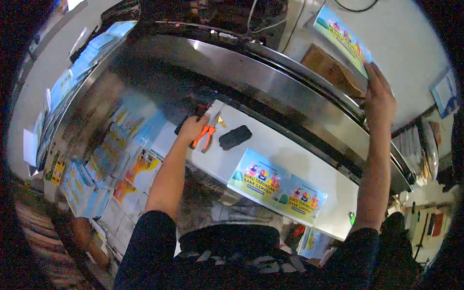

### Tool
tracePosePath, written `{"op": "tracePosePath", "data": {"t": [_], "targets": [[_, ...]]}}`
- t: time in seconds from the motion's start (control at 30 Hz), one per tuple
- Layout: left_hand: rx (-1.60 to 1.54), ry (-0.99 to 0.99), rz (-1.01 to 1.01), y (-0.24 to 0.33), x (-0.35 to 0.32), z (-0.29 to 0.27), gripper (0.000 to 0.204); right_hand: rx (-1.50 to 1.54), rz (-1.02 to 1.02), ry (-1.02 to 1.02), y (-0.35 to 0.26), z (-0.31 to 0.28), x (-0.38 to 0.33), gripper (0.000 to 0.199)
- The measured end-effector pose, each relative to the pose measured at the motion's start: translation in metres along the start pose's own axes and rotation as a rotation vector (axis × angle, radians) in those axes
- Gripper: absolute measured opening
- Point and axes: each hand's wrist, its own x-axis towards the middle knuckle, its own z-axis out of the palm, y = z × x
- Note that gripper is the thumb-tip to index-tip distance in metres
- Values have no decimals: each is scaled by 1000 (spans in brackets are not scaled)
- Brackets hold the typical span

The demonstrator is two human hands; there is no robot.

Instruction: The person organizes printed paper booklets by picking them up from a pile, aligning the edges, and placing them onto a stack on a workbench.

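Nearest me, a printed blue-and-yellow sheet (280, 188) with two cover designs side by side, lying flat on the white board (270, 137). Past it, a black oblong case (235, 137). At the board's left end, my left hand (193, 128), fingers partly curled beside an orange-handled tool (208, 137); can't tell whether I have hold of anything there. Beyond the board, a long metal bar (227, 60); behind that, a brown block (332, 70). Farthest out, my right hand (381, 96), fingers fairly straight, tips at the near corner of a second printed sheet (340, 41) on the pale surface; pinched or merely touching, can't tell. Step in hand, I judge: handling that far sheet. Next move would call for a sure edge grip, keeping it unbent above the bar.
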Motion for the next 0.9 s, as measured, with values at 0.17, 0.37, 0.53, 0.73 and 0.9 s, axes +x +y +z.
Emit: {"op": "tracePosePath", "data": {"t": [0.17,0.37,0.53,0.73,0.9], "targets": [[144,-30,76,-16,6,8,74,-434,-74,-358,-24,110,-26,53],[26,-58,-116,1,-3,0,73,-94,-51,-570,-60,107,-94,42],[45,-49,-97,26,-16,-14,72,182,-36,-888,-123,25,-155,56],[47,-55,-122,22,-12,-10,71,136,-181,-942,-160,-11,-235,74],[72,-80,-112,18,-10,-8,71,164,-187,-965,-157,-6,-243,75]]}}
